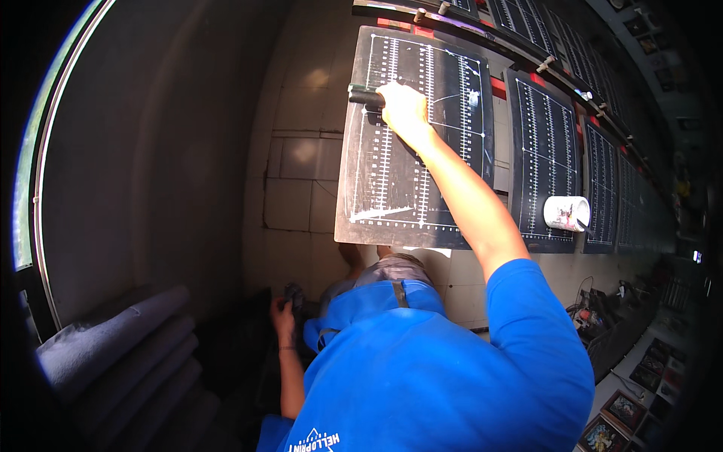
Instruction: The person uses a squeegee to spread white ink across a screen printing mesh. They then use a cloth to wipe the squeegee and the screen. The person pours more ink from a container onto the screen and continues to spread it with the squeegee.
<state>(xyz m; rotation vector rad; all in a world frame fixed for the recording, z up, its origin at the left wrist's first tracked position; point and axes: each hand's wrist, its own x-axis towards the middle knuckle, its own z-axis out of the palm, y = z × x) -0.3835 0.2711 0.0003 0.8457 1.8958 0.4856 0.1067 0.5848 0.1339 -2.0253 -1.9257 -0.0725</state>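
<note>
Tub (561, 214), white, stained, rightward of right hand (404, 111); dark item at mouth, contents otherwise hidden. Right fingers clenched round dark tool (366, 96), at left edge of gridded black board (403, 181). Left hand (283, 310) lower, grip unclear. Tiled floor (290, 203) leftward of right fingers.

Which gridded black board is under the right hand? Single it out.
The leftmost board, largest in view: the right hand holds a dark tool over it; others lie rightward or beyond.

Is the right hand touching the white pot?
Apart. The head view shows the right hand over the big dark board, with plain board surface between it and the white pot farther right.
</note>
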